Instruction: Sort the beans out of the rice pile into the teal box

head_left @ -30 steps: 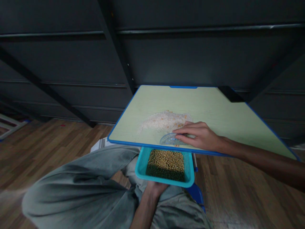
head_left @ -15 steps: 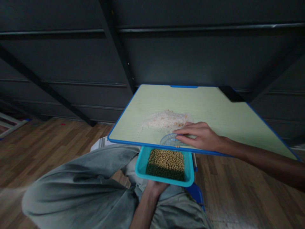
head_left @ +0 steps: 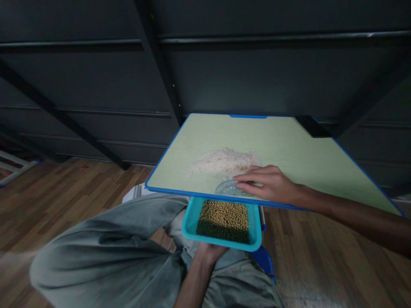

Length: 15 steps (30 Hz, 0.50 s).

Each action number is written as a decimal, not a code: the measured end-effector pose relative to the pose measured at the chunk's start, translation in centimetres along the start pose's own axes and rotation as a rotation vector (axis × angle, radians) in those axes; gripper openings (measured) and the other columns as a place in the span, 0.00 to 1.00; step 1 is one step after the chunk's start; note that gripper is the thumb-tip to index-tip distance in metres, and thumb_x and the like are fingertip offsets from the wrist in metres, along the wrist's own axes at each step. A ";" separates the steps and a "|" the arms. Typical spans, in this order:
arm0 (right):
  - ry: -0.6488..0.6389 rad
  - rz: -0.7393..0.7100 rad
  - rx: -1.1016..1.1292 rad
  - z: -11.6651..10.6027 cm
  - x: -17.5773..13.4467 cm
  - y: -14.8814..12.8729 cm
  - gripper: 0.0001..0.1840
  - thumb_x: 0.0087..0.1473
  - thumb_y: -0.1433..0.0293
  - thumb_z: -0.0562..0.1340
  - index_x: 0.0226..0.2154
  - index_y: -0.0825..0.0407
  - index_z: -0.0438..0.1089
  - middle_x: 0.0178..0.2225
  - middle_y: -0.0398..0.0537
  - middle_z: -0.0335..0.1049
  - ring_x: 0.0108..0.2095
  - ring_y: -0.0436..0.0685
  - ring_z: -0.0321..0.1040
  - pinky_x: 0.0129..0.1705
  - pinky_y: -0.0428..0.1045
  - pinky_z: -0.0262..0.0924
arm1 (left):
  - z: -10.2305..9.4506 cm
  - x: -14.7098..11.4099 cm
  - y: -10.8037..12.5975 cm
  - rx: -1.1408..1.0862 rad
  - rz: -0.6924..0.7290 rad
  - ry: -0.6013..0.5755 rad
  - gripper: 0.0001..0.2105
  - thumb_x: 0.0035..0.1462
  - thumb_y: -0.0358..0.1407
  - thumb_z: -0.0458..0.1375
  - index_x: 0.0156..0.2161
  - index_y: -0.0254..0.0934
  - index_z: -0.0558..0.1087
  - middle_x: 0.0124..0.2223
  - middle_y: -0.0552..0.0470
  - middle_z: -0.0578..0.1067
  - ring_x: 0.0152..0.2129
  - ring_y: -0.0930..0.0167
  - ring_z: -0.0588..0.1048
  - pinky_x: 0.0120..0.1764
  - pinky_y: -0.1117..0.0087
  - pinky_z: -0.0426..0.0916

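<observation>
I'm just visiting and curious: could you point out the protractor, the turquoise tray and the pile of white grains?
Protractor (head_left: 227, 187), head view: on its clear body.
Turquoise tray (head_left: 193, 218), head view: on its inner left wall.
Pile of white grains (head_left: 222, 163), head view: near its middle.

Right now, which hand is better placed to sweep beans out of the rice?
Right, I'd say. The right hand holds the protractor beside the rice; the left hand is under the tray, below the edge of the table.

Pale green table (head_left: 305, 158) (edged blue): white grains (head_left: 218, 164), yellow beans (head_left: 242, 168), protractor (head_left: 226, 187), black slab (head_left: 312, 127).
</observation>
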State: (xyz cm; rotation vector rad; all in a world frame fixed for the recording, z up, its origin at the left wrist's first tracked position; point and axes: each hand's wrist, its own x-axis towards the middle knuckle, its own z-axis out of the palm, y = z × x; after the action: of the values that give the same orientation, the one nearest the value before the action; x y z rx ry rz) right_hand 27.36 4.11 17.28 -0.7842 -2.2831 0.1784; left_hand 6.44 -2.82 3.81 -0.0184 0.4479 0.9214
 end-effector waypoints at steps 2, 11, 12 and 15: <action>-0.006 0.004 -0.042 -0.1 0.1 0.1 0.14 0.58 0.69 0.62 0.47 0.50 0.73 0.40 0.46 0.78 0.36 0.52 0.75 0.42 0.49 0.68 | -0.6 0.2 -0.1 -0.020 -0.006 -0.008 0.16 0.61 0.33 0.48 0.49 0.42 0.74 0.49 0.50 0.78 0.45 0.62 0.76 0.52 0.55 0.66; 0.116 0.112 -0.078 -0.5 0.7 1.4 0.12 0.59 0.69 0.61 0.45 0.52 0.74 0.37 0.47 0.78 0.35 0.52 0.73 0.42 0.50 0.66 | -3.4 0.9 -0.1 -0.068 -0.018 0.055 0.16 0.60 0.32 0.48 0.49 0.43 0.74 0.48 0.48 0.79 0.43 0.64 0.76 0.53 0.54 0.65; 0.131 0.120 -0.058 -0.4 0.6 1.3 0.12 0.58 0.69 0.62 0.45 0.52 0.74 0.36 0.47 0.78 0.33 0.52 0.73 0.41 0.50 0.66 | -3.2 0.9 -0.1 -0.071 -0.014 0.050 0.17 0.60 0.32 0.48 0.49 0.43 0.74 0.48 0.47 0.79 0.44 0.64 0.76 0.52 0.54 0.66; 0.123 0.076 0.042 -0.2 0.3 0.6 0.12 0.56 0.70 0.64 0.44 0.51 0.74 0.35 0.46 0.78 0.31 0.50 0.73 0.38 0.48 0.67 | -2.5 0.8 -0.1 -0.075 -0.013 0.043 0.17 0.61 0.31 0.47 0.51 0.44 0.73 0.48 0.47 0.78 0.44 0.64 0.76 0.52 0.55 0.67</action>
State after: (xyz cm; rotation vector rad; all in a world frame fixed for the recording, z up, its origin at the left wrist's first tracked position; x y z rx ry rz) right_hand 27.62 4.75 17.44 -0.8385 -2.1294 0.2065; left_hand 6.00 -2.85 1.19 -0.1096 0.4519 0.9260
